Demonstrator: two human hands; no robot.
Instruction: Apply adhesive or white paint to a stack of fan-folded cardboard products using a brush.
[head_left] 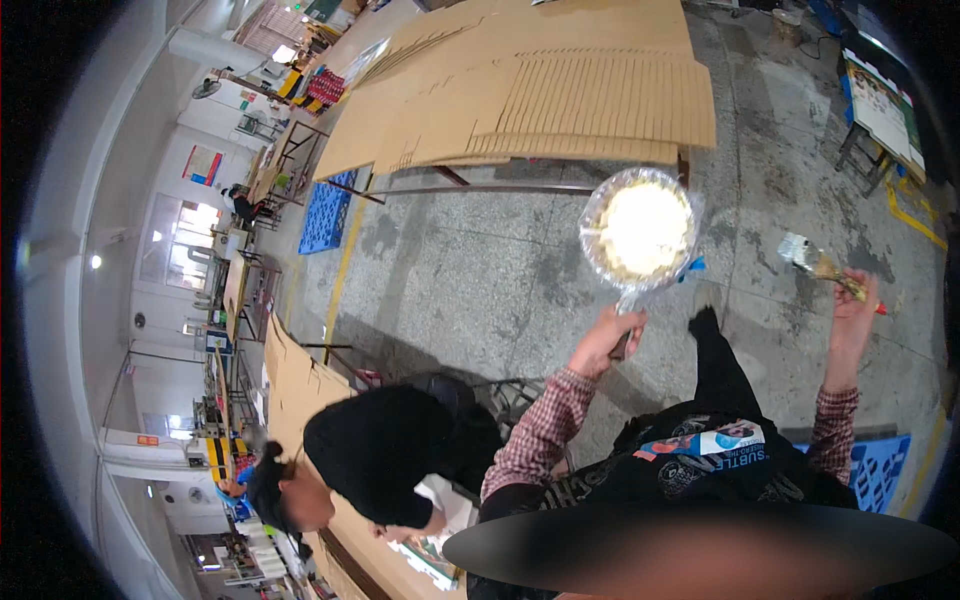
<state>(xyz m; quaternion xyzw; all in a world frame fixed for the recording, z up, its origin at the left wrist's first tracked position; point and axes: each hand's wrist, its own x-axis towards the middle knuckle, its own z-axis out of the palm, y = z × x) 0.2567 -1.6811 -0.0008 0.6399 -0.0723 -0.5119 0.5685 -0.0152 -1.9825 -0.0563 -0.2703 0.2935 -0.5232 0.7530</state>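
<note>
My left hand (pixel 605 340) is closed around the handle of a round pan (pixel 640 230), held out over the concrete floor. The pan is lined with clear plastic and filled with a pale, bright paste. My right hand (pixel 855 310) is raised at the right and grips a paint brush (pixel 815 262) with a red handle, its bristles pointing up and to the left. Brush and pan are apart. Both sleeves are red plaid. A black garment with a printed patch (pixel 700 445) covers my chest.
Stacks of flat corrugated cardboard (pixel 560 90) lie on a table ahead. A person in black (pixel 385 450) bends over cardboard sheets (pixel 295 385) at lower left. Blue pallets sit at upper left (pixel 328 210) and lower right (pixel 885 470). Work tables line the left side.
</note>
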